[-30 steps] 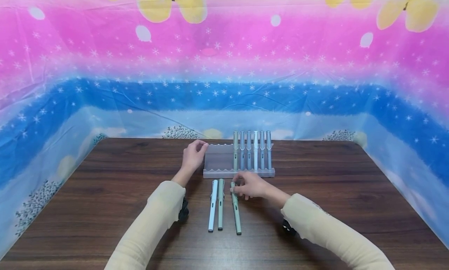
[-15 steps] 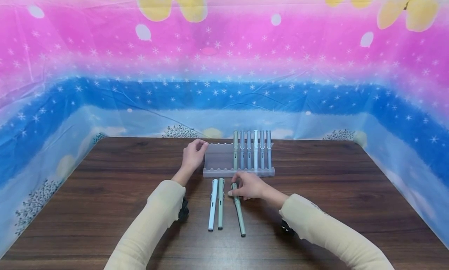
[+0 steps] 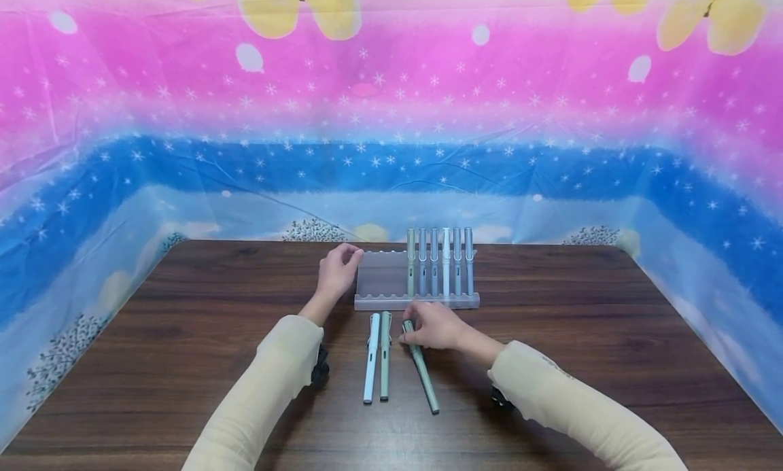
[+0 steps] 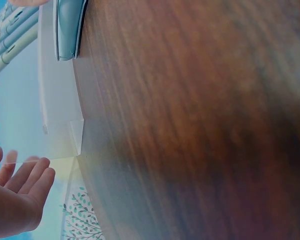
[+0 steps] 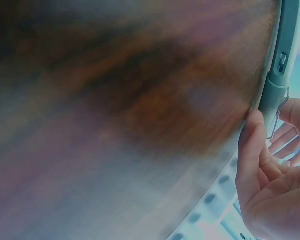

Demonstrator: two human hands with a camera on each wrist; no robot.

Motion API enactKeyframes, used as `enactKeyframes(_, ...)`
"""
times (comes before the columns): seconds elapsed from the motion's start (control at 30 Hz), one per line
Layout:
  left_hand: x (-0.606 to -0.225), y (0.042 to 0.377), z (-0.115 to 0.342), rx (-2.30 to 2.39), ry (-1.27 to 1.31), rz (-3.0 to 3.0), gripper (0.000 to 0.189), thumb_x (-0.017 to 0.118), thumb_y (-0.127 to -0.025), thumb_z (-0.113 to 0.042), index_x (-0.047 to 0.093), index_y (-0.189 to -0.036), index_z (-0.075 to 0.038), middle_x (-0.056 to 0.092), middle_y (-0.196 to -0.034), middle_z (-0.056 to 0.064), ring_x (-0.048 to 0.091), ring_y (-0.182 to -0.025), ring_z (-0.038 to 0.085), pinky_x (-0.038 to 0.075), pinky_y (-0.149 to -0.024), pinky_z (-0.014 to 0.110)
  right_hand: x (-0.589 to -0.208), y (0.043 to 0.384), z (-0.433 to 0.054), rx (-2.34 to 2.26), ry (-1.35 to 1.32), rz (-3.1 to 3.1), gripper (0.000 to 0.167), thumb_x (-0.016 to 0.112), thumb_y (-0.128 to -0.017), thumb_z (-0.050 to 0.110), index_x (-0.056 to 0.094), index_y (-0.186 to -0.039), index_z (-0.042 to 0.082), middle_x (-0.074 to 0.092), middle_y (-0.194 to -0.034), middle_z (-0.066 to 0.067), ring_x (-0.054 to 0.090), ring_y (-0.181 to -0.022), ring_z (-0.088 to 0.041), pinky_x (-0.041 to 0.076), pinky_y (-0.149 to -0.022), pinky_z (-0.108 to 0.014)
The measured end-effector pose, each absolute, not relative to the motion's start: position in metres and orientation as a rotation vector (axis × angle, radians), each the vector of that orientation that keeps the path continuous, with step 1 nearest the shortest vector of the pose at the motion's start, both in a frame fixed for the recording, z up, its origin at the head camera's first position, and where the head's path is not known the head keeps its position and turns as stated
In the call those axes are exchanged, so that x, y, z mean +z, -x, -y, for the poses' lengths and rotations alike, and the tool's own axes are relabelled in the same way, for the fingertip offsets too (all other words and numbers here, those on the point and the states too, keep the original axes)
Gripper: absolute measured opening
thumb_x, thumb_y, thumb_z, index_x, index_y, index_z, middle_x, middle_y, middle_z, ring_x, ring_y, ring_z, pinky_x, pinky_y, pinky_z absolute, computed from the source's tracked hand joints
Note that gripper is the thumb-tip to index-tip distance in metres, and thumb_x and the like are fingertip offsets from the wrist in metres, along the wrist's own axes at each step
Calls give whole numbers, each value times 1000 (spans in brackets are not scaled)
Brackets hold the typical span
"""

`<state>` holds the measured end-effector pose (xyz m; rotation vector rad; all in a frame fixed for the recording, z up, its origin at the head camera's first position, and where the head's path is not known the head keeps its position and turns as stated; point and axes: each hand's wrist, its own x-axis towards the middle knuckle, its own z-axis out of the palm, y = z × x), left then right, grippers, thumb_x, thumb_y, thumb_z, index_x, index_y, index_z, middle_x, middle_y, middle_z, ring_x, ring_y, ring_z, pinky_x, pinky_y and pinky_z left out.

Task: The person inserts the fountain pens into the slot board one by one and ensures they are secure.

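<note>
My left hand (image 3: 338, 270) pinches the upper left edge of a clear plastic pen rack (image 3: 382, 275); in the left wrist view its fingers (image 4: 36, 181) lie along the see-through panel. Several capped pens with clips (image 3: 435, 270) stand side by side in the right part of the rack. In front of it, my right hand (image 3: 437, 325) pinches the capped end of a green pen (image 3: 425, 379) between thumb and forefinger. That pen slants, its lower end toward me and to the right. The right wrist view shows the pen's wire clip (image 5: 276, 122) right at the fingertips.
Left of the held pen, a pale blue pen (image 3: 370, 362) and another green pen (image 3: 385, 362) lie side by side on the brown wooden table (image 3: 214, 308). A printed pink and blue cloth (image 3: 391, 117) hangs around the table's back and sides.
The green pen in my right hand has swung its lower end to the right, from nearly straight to slanted. My left hand, the rack and the two lying pens have stayed put.
</note>
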<state>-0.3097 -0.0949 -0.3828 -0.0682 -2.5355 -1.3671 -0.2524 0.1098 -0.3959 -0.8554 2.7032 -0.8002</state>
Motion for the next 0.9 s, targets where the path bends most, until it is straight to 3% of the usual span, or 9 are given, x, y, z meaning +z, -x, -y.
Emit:
enactKeyframes(0.17,-382,310,95,-1358,75,2536,27,48,-92,-23,59,-102,-1,60,-102,15,53,-95,29,41,-81,41,-393,251,-112,-872,862,-2660,34,66,-79,21,57,-104,-1,56,-57,6,55,-49,-11,44,-52,-24)
enactKeyframes(0.4,-382,309,95,-1356,64,2538,25,48,-91,-21,59,-101,-1,60,-102,15,53,-95,29,41,-81,41,-389,251,-116,-1011,831,-2595,34,64,-81,19,56,-107,-2,58,-64,3,57,-53,-15,46,-48,-26)
enactKeyframes(0.9,-383,310,95,-1343,60,2531,25,49,-91,-22,60,-100,-2,60,-101,15,53,-96,28,40,-82,40,-375,259,-121,-1185,806,-2611,32,66,-80,21,55,-106,5,59,-73,1,58,-59,-20,46,-52,-29)
